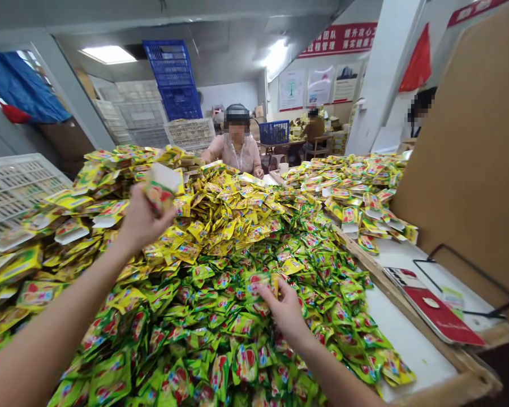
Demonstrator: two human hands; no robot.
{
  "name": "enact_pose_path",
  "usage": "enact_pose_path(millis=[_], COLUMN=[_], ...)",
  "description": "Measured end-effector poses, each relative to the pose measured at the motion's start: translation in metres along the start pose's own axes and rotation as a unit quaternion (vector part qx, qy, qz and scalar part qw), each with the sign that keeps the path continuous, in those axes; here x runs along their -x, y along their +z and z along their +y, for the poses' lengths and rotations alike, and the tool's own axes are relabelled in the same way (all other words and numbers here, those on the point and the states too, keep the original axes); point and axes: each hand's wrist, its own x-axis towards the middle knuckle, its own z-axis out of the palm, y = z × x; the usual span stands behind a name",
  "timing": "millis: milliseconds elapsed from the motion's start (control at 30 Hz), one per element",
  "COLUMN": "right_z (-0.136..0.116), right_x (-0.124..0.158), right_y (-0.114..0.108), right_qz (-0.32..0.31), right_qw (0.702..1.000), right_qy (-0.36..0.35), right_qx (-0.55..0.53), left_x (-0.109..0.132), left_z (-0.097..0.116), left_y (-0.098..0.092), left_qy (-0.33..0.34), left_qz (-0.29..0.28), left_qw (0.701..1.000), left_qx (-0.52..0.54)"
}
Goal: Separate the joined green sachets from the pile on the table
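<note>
My left hand (146, 220) is raised over the left side of the heap, its fingers closed around a small open box (163, 189) with a white flap and a red and green printed side. Low over the green sachets (237, 325), my right hand (284, 308) pinches a green sachet (258, 284) by its right side, with a bit of yellow at the fingertips. Yellow sachets (233, 212) lie behind the green ones. Flat yellow boxes (70, 198) with white open flaps are piled at the left, beyond my left forearm.
More boxes (365, 181) lie at the right behind a wooden strip (377, 274). A red phone (436, 311) and black wire stand (479, 271) sit by a cardboard panel (462, 164). A white crate (21, 181) stands left. A person (237, 150) sits opposite; others are farther back.
</note>
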Motion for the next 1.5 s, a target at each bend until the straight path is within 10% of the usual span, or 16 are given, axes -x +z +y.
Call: enact_pose_path(millis=[133,300,500,967,1300,1500], right_z=[-0.015,-0.024,-0.027,-0.016,-0.030,-0.016], right_x=[0.003,0.019,0.011,0.017,0.007,0.012], right_y=[-0.010,-0.015,-0.023,-0.009,-0.023,-0.017], right_qz=[0.070,0.016,-0.063,-0.013,-0.200,-0.042], right_qw=[0.990,0.976,0.963,0.979,0.911,0.977], right_qy=[-0.112,-0.214,-0.198,-0.177,-0.166,-0.111], right_qx=[-0.049,0.026,0.170,0.105,0.319,0.176], left_x=[0.095,0.157,0.162,0.182,0.186,0.187], left_z=[0.072,0.119,0.122,0.114,0.113,0.118], left_y=[0.030,0.073,0.097,0.090,0.099,0.104], left_qy=[0.024,-0.022,0.001,-0.050,-0.022,-0.013], left_qz=[-0.194,-0.090,0.046,0.015,-0.057,-0.036], left_qw=[0.978,0.994,0.999,0.994,0.996,0.996], left_qx=[0.077,0.059,0.021,0.096,0.058,0.082])
